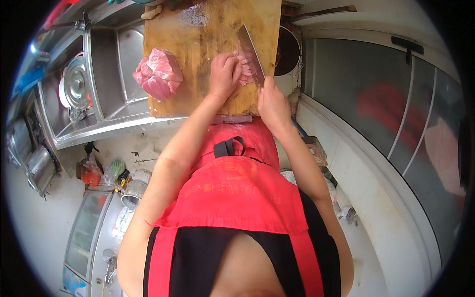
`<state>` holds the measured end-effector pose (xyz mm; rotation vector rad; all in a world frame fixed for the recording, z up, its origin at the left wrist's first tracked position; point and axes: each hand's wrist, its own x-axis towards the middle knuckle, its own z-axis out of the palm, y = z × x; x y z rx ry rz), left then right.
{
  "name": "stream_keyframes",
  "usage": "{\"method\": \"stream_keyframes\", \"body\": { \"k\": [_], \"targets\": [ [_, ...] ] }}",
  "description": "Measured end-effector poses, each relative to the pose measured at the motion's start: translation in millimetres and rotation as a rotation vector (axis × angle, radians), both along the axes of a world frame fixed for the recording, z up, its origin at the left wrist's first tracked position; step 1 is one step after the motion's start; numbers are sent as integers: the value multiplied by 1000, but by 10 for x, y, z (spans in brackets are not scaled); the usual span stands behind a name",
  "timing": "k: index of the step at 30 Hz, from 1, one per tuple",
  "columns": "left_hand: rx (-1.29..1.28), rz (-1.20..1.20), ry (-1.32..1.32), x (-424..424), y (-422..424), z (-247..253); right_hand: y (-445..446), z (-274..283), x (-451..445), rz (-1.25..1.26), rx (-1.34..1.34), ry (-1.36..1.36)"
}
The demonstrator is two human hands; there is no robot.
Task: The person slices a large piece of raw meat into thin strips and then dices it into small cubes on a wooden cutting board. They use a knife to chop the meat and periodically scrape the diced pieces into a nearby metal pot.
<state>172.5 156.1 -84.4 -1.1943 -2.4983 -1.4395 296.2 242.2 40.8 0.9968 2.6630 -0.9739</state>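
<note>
My right hand point(274, 105) grips the handle of a Chinese cleaver point(251, 54), whose blade points away from me over the right part of a wooden cutting board point(196, 104). Sliced raw meat point(245, 70) lies between the blade and my left hand point(225, 74). The fingers of my left hand are curled down at the left edge of the slices; whether they grip any meat is hidden. A large chunk of raw pink meat point(159, 74) sits at the board's left edge, apart from both hands.
Left of the board are stainless steel sink basins point(105, 74), one holding a pot lid point(79, 82). A dark-filled bucket point(287, 51) stands beside the board's right edge, near sliding glass point(345, 78). A pale lump point(151, 12) rests at the board's far left corner.
</note>
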Motion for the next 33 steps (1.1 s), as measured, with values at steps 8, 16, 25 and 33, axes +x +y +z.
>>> {"method": "stream_keyframes", "body": {
  "k": [8, 16, 25, 33],
  "targets": [
    [-59, -29, -23, -20, -13, -50, -187, -9, 223, 31, -37, -185],
    [-7, -51, -32, -58, -42, -4, -49, 5, -62, 1, 16, 29],
    [-49, -71, -6, -20, -92, -15, -254, 107, 297, 24, -30, -184],
    [-32, -85, -34, -41, -84, -87, -69, -193, -173, 34, 48, 51]
  ]
}}
